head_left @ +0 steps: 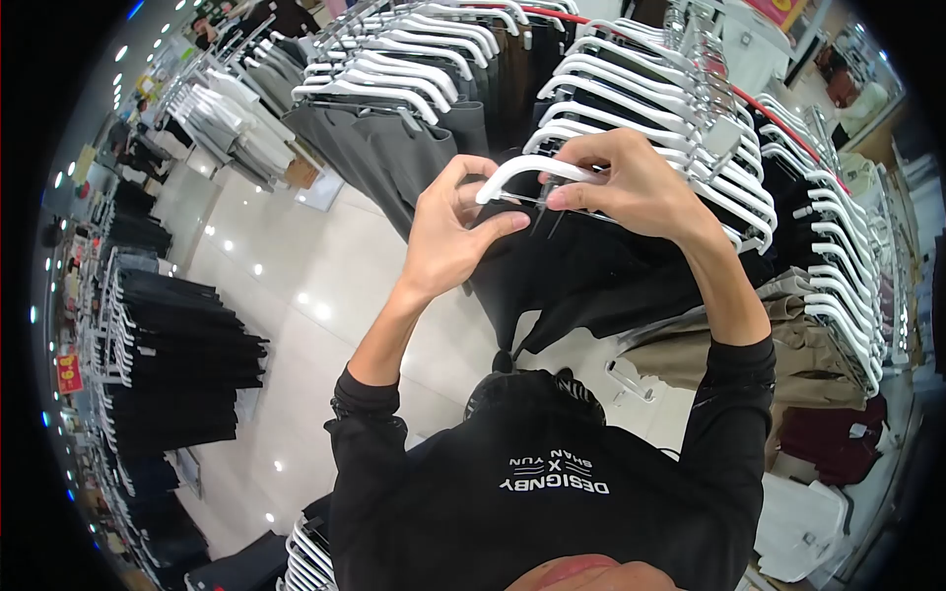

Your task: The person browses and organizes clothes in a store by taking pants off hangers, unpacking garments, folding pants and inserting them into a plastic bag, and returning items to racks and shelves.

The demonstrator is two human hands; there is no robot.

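Observation:
A white hanger [522, 169] is held up in front of me, with black trousers [532, 271] hanging below its metal bar. My left hand [451, 231] is closed at the hanger's left end, its thumb pressed on the top of the black cloth and its fingers curled behind. Between the thumb and forefinger of my right hand [631, 187] is a dark clip [554, 190] on the hanger's bar. Part of the hanger's right side is hidden behind that hand. The trousers' legs fall towards my body.
Behind my hands, a rack bears rows of white hangers [621, 84] and grey trousers [345, 138]. Khaki trousers [690, 345] hang at the right. Another rack of black clothes [182, 364] stands at the left, across the shiny tiled floor [296, 295].

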